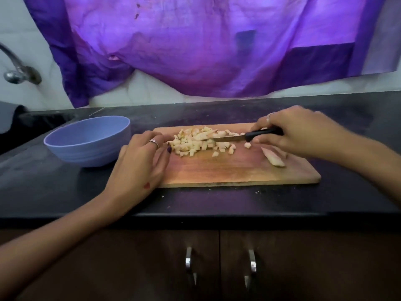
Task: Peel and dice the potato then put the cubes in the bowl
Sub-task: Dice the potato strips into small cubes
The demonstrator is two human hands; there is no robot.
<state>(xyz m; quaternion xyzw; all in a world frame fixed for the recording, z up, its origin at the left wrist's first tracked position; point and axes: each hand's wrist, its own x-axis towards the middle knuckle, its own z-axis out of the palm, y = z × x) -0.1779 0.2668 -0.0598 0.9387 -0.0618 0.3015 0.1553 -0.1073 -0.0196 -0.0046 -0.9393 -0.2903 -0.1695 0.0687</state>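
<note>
A pile of potato cubes lies on the far left part of the wooden cutting board. An uncut potato strip lies on the board's right side. My right hand grips the black handle of a knife, whose blade lies flat and points left into the pile. My left hand rests at the board's left edge, fingers relaxed and touching the pile's left side. A blue bowl stands on the counter left of the board; no cubes show inside it.
The board sits on a black counter with crumbs scattered near its front edge. A sink basin and tap are at the far left. A purple cloth hangs over the back wall. Cabinet doors with metal handles are below.
</note>
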